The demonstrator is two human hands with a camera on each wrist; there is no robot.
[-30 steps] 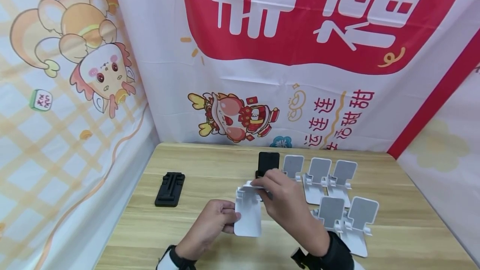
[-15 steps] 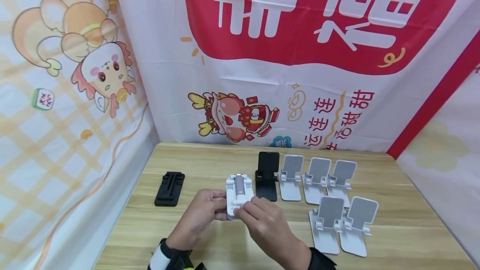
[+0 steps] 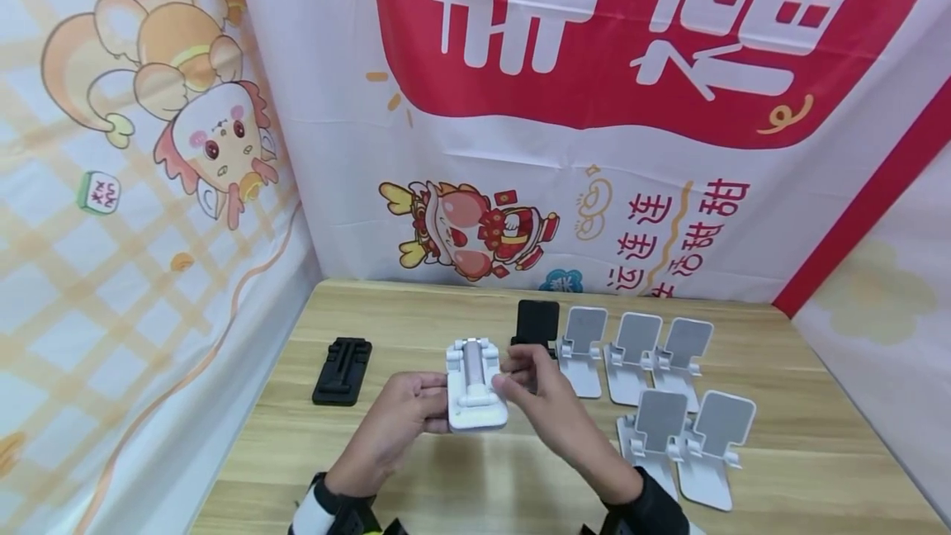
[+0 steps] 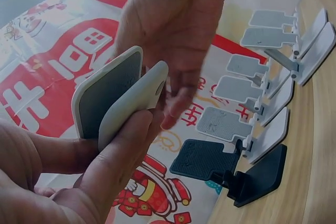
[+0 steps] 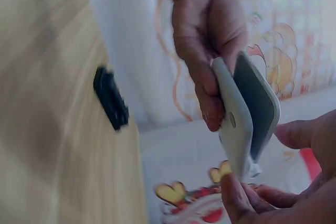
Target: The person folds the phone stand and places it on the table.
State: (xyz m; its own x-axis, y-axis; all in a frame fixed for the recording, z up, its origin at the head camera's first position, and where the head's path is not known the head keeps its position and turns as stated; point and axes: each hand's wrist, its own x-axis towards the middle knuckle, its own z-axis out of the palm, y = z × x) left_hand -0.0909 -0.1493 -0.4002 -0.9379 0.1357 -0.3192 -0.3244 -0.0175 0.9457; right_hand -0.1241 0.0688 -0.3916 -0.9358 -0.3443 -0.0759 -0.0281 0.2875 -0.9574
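My left hand [image 3: 401, 415] grips a white phone stand [image 3: 478, 418] by its left side, above the table. The stand is folded nearly flat, its grey stem between white hinges facing up. In the left wrist view, the grey-padded panel [image 4: 107, 95] and the base [image 4: 131, 103] stand slightly apart, my left fingers pressing the base. My right hand [image 3: 550, 407] is at the stand's right side, thumb at its edge and other fingers loosely bent. In the right wrist view, the right thumb [image 5: 299, 132] is close to the padded panel's edge.
A folded black phone stand [image 3: 342, 371] lies at the left of the table [image 3: 416, 312]. At the right, an unfolded black stand [image 3: 537, 322] and several unfolded white stands [image 3: 636, 337] are lined up in two rows. Printed cloth [image 3: 334, 147] hangs behind.
The white stand was turned over from its plain underside to its hinged side between the first two frames. Since then, my right hand has moved from its lower end up to its right side.
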